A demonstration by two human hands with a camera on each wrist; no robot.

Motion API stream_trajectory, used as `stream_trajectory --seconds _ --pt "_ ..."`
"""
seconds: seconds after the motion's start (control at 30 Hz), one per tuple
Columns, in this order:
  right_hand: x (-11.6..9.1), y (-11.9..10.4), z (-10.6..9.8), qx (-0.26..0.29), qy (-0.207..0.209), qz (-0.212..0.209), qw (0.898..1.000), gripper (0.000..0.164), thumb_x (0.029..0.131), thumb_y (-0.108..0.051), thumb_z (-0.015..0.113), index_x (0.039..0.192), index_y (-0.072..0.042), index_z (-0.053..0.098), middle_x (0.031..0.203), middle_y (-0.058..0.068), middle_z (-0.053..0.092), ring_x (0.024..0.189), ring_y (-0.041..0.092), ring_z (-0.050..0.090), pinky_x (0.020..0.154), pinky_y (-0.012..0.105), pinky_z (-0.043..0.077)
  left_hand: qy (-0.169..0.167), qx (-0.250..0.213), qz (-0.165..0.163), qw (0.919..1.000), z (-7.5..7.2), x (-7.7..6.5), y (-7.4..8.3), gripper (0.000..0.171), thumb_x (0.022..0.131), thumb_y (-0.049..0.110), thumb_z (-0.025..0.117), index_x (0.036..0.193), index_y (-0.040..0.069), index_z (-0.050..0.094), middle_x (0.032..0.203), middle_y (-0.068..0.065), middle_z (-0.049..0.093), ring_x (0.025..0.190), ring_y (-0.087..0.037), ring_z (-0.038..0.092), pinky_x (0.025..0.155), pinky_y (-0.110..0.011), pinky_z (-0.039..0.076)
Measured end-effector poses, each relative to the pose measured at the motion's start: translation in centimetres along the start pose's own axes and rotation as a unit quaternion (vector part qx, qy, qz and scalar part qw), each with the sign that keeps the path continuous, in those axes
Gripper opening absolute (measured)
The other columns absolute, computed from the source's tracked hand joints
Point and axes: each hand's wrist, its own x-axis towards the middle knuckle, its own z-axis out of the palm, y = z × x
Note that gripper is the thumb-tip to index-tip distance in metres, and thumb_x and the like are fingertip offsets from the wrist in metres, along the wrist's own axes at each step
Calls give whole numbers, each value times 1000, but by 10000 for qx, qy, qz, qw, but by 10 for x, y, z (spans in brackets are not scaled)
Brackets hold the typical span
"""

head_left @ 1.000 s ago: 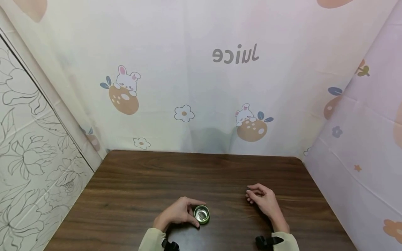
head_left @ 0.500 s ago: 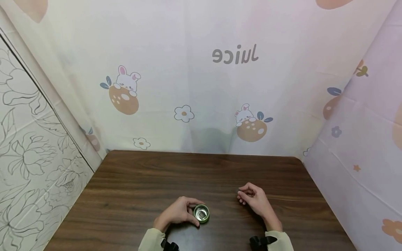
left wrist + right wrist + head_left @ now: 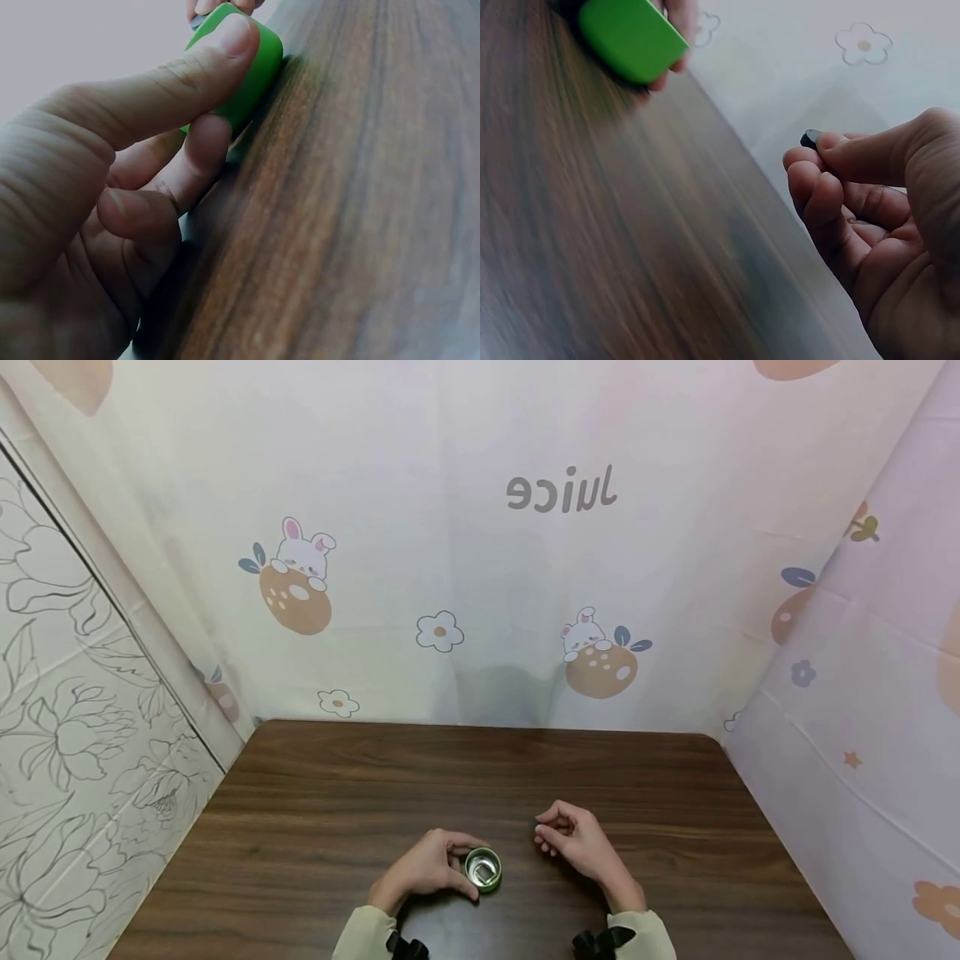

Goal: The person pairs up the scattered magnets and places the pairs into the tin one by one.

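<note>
In the head view a small round green cup [image 3: 497, 881] with a shiny silvery inside sits on the table, its open side up. My left hand [image 3: 426, 865] holds it from the left, thumb at the near side and a finger at the far side. The left wrist view has that thumb across the green wall. To the right of the cup, my right hand [image 3: 583, 843] is above the table. Between its thumb and forefinger it pinches a small dark piece [image 3: 808, 139] with a grey flat face, mostly covered by the fingertips. The other fingers are curled in.
The brown wood-grain table [image 3: 337, 785] ends at a pale printed curtain [image 3: 480, 560] behind it. Similar cloth hangs at the right, and a flower-patterned panel [image 3: 75, 735] stands at the left. Each wrist wears a black strap-on camera [image 3: 408, 947].
My right hand has moved left toward the cup, keeping its pinch. The left hand and the green cup have stayed nearly in place.
</note>
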Motion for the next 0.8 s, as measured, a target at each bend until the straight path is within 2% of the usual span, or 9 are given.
stream_trajectory --seconds 0.23,0.4,0.8 --pt "2 -5 12 26 -209 -22 9998 10 98 -10 70 103 -1 69 88 18 74 68 23 70 61 35 59 164 113 -117 9997 1 1 0 62 67 14 98 125 18 75 101 10 78 55 -1 58 51 -18 47" --pt "2 -5 18 53 -262 -204 9994 8 97 -8 71 101 -1 69 86 18 74 67 21 69 59 33 59 265 144 -33 9995 2 -2 -3 62 67 17 98 124 19 76 95 10 78 50 0 50 46 -17 40" --pt "3 -9 28 133 -409 -385 9983 10 97 -7 71 98 2 67 84 17 75 65 19 69 57 32 58 337 145 7 9993 3 0 -2 62 67 18 98 124 18 76 95 9 78 49 1 49 46 -16 39"
